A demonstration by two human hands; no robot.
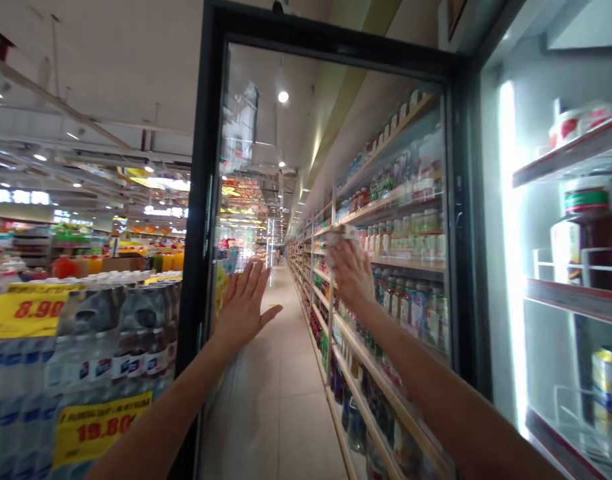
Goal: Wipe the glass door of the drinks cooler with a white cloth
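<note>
A person reaches both hands to a glass door in a black frame. The left hand is spread flat at the left part of the door, thumb held wide, with nothing in it. The right hand, higher and nearer the door's right side, holds a crumpled pale cloth under its fingers at the glass; the cloth's edges are blurred. Shelves of bottles and a tiled floor show in the door. Left of the door stand packed bottles with yellow price signs; right of it, a lit fridge holds a dark bottle and a can.
</note>
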